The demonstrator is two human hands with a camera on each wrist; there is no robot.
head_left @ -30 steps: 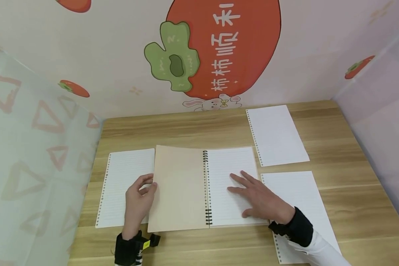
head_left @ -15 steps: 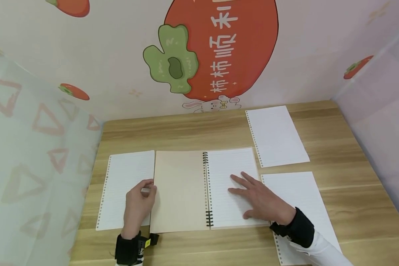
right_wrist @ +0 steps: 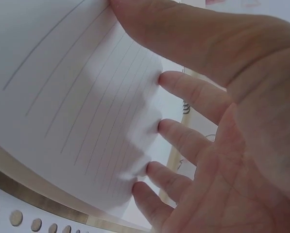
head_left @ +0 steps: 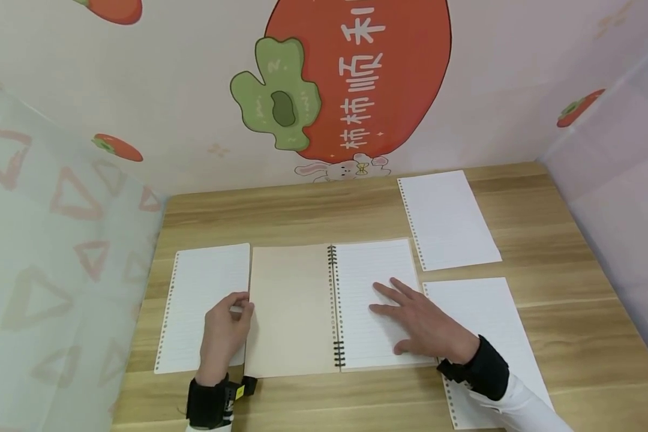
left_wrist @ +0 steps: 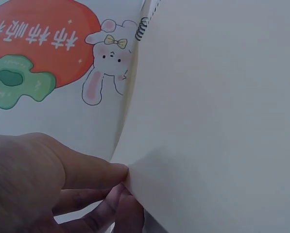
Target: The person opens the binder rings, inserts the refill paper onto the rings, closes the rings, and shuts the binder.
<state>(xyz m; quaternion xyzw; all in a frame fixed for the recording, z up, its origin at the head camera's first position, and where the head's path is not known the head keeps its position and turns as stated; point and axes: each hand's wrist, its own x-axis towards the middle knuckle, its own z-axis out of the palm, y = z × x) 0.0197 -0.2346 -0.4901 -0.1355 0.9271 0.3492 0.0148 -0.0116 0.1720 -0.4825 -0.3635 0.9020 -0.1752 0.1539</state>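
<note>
A spiral notebook lies open on the table, its plain beige cover on the left and a white lined page on the right. Black coils show at the top and bottom of the spine; the holes between them have none. My left hand pinches the cover's outer left edge between thumb and fingers, as the left wrist view shows at the cover. Spread and fairly straight, the fingers of my right hand rest with their tips on the lined page.
A loose punched lined sheet lies left of the notebook, partly under my left hand. To the right are two more punched sheets, one at the back and one nearer, partly under my right forearm. Walls enclose the wooden table.
The cover's left side has come down flatter toward the table, with my left hand still pinching its edge. My right hand stays in place on the page. The view shifts slightly.
</note>
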